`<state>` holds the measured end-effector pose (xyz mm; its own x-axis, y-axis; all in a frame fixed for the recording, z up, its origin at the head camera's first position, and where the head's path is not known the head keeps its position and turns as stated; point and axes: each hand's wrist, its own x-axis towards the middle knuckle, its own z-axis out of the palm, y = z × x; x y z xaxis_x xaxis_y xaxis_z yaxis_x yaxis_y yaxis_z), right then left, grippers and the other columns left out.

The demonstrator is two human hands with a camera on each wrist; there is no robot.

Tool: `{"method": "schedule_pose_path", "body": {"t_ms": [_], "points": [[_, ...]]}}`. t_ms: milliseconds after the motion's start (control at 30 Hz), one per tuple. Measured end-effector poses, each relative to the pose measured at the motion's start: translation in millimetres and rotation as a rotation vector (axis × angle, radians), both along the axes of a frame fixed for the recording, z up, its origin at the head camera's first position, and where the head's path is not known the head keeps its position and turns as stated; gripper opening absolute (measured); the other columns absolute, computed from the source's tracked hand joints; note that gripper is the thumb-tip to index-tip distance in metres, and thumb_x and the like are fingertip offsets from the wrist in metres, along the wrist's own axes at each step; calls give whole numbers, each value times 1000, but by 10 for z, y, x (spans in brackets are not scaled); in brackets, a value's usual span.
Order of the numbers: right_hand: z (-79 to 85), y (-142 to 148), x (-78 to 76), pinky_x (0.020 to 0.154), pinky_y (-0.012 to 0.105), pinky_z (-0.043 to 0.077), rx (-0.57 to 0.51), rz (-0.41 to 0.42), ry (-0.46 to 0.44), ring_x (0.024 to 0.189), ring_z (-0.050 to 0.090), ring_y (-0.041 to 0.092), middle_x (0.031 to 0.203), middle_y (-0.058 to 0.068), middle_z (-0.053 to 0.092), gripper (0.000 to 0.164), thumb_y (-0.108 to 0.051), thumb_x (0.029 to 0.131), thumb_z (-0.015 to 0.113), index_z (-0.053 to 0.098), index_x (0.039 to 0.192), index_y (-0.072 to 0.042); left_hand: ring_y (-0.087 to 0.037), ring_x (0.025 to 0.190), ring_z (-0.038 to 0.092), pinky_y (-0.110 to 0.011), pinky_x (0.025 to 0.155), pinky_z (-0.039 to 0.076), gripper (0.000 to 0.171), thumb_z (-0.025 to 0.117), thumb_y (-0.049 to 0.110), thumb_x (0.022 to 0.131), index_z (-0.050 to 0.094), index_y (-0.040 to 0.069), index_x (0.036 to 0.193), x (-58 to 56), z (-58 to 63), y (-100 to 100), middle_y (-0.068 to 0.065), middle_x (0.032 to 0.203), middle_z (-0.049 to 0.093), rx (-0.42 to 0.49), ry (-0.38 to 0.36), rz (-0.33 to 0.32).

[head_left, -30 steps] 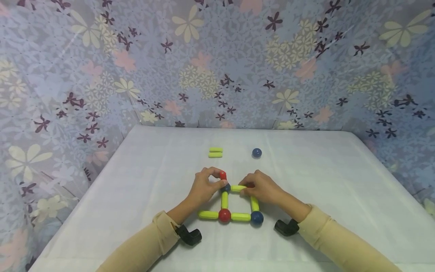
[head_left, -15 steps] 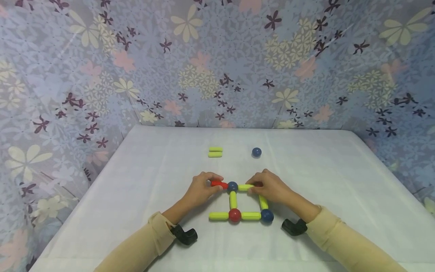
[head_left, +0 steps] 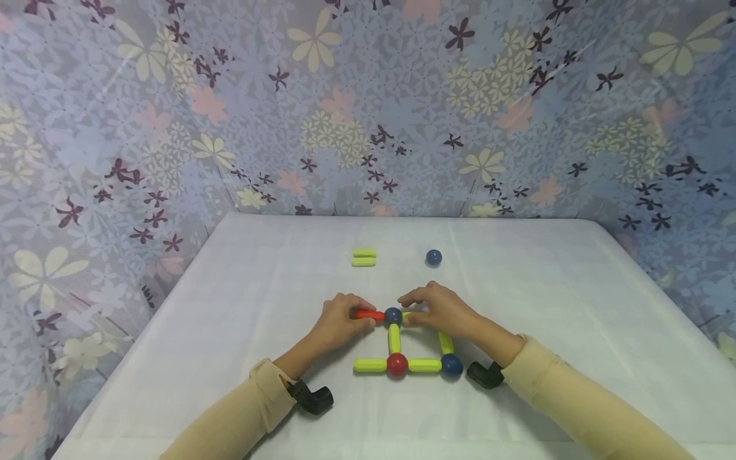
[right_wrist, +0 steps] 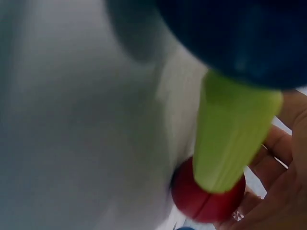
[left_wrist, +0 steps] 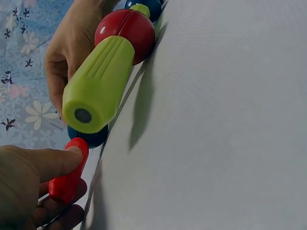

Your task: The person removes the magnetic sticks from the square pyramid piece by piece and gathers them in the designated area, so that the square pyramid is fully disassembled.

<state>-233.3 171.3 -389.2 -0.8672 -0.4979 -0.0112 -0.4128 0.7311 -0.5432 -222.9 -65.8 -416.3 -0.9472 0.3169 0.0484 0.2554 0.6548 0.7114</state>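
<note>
Head view: pinches a red rod (head_left: 370,315) with the left hand (head_left: 340,324), against a blue ball (head_left: 393,316) over the white table (head_left: 276,268); holds the right hand (head_left: 443,312), thumb apart from forefinger, beside that ball. Left wrist view: grips the red rod beyond a yellow-green rod (left_wrist: 98,86). Right wrist view: holds fingers near a red ball (right_wrist: 208,197).

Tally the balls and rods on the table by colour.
Blue balls: 3
Red balls: 2, one hidden in the head view but seen in the right wrist view
Yellow-green rods: 7
Red rod: 1
Total: 13
</note>
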Motion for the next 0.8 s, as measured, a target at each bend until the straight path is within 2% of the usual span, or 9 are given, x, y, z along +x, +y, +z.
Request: {"method": "schedule_pose_path", "body": {"t_ms": [167,333,733,800], "points": [[-7,-89,-29,71,26,39,17,20,-19,86,51,14,110,-5,70,42,-34,80,72,67,118,-19,-14,93,50,-41,88,31,22,73,21,79,72,17,101,3,15,-8,2,97,69,-2,6,-20],[-23,-125,-28,73,27,40,28,12,-41,86,50,11,110,-6,69,39,-31,81,72,67,118,-22,-13,90,49,-37,84,33,21,74,22,79,73,17,100,-15,14,-16,3,96,69,-11,10,-27],[-48,-155,-26,81,31,43,21,33,-18,95,56,12,109,-7,70,34,-31,82,71,68,115,-23,-15,95,53,-38,88,40,21,72,23,81,72,16,101,-41,10,-86,1,99,70,16,-16,-65],[-50,-156,-30,80,31,43,26,34,-21,94,55,12,108,-8,70,35,-30,82,71,68,115,-23,-14,96,53,-37,88,41,20,72,23,82,72,17,101,-45,8,-122,3,100,69,27,-27,-52]]}}
